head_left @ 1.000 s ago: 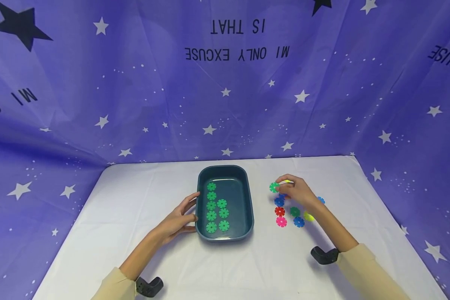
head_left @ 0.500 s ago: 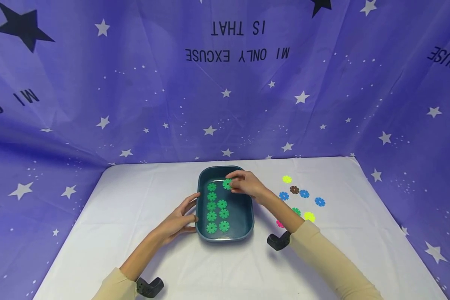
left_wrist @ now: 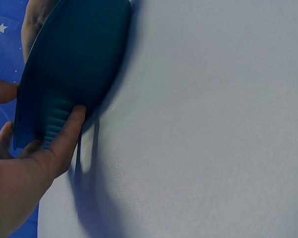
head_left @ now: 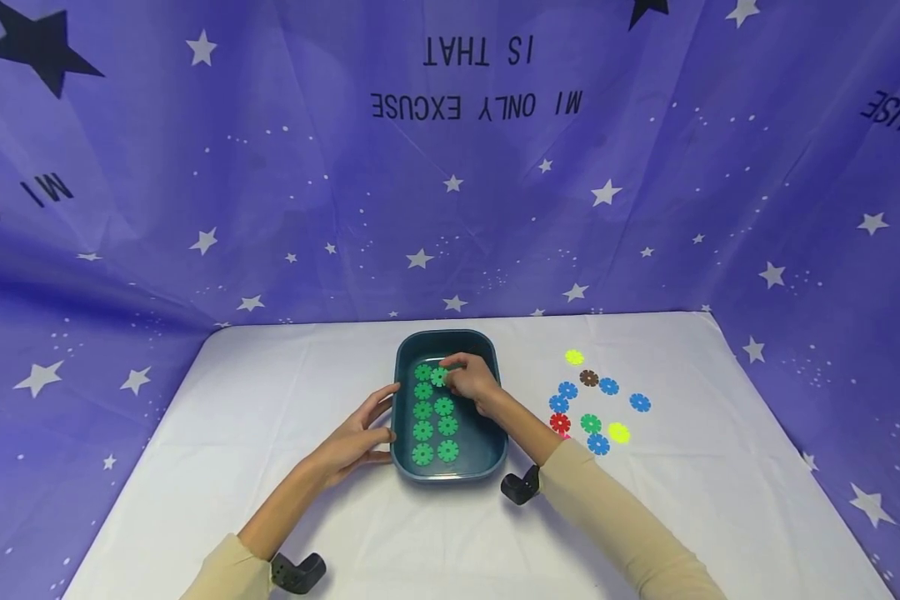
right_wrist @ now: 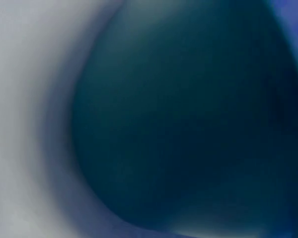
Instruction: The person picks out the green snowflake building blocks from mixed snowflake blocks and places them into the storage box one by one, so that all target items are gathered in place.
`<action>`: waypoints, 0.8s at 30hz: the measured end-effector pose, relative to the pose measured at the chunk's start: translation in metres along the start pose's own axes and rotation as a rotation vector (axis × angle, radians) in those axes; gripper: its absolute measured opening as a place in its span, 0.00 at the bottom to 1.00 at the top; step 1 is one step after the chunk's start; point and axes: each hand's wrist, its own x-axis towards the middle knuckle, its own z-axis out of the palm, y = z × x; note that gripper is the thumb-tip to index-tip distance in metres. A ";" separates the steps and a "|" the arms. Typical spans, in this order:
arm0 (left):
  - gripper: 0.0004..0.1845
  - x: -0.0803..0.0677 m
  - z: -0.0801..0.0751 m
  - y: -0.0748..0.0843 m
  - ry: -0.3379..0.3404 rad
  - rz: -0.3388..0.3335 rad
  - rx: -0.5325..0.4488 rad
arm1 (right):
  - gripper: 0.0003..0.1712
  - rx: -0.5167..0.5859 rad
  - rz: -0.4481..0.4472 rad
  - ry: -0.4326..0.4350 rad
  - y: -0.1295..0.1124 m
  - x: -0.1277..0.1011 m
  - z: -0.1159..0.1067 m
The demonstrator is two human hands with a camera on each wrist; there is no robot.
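Note:
In the head view, my right hand (head_left: pixel 476 380) reaches over the dark teal tray (head_left: pixel 487 450) and pinches a green notched building disc (head_left: pixel 438 377) by its edge. That disc is near the top of the inner column, beside the uppermost green disc (head_left: pixel 423 372) of the outer column. Below it, several green discs (head_left: pixel 444 407) lie flat in two columns. My left hand (head_left: pixel 351 437) rests its spread fingers along the tray's left side. One finger (left_wrist: pixel 72 129) presses the outer wall in the left wrist view. The right wrist view shows only blurred tray wall (right_wrist: pixel 164 124).
Right of the tray, loose notched discs lie on the white cloth (head_left: pixel 690 475): blue (head_left: pixel 640 402), yellow (head_left: pixel 574 357), brown (head_left: pixel 588 378), red (head_left: pixel 560 422) and one green (head_left: pixel 590 423). A pink disc is mostly hidden by the right sleeve. A purple star-printed curtain (head_left: pixel 450 225) stands behind.
My right hand has carried the green disc left from the loose discs into the tray, then lower and further left toward the outer column. My left hand stays at the tray's side.

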 end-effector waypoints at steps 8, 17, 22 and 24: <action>0.46 0.000 0.000 0.000 0.003 0.001 -0.020 | 0.19 -0.130 -0.024 0.059 0.006 0.001 0.006; 0.47 0.000 0.001 0.000 0.002 -0.003 -0.017 | 0.16 -0.271 -0.039 0.123 0.005 -0.002 0.007; 0.46 -0.001 0.001 0.001 0.001 -0.004 -0.009 | 0.15 -0.304 -0.072 0.128 0.002 -0.005 0.006; 0.46 -0.001 0.001 0.001 0.004 -0.005 -0.006 | 0.15 -0.288 -0.094 0.111 -0.003 -0.008 0.004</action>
